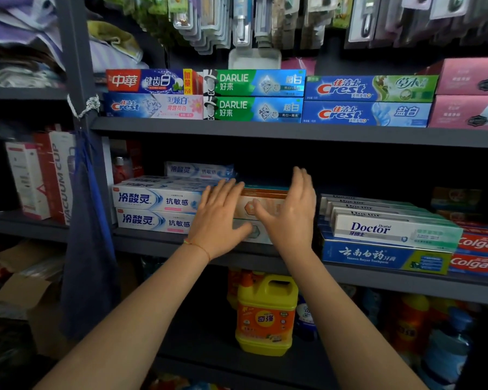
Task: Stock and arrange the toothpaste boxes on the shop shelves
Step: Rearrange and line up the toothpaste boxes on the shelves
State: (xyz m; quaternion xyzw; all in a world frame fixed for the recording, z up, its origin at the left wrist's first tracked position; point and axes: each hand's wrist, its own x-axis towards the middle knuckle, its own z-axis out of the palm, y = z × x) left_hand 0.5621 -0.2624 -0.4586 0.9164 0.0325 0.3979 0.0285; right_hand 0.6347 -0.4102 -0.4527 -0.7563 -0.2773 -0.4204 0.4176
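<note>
On the middle shelf (265, 249), two stacked orange-and-white toothpaste boxes (261, 205) lie lengthwise along the shelf's front edge. The left hand (219, 220) and the right hand (289, 218) rest spread-fingered against their fronts, each grip released.

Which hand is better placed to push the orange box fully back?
Probably the left hand: its open fingers lie flat on the front of the orange box, while the right hand stands edge-on beside its end.

- Yellow detergent jug (266, 315) stands on the bottom shelf.
- Boxed vacuum cups (57, 175) sit left.
- Packaged toothbrushes (237, 21) hang above.
- Blue cloth (89, 243) hangs from the upright.
</note>
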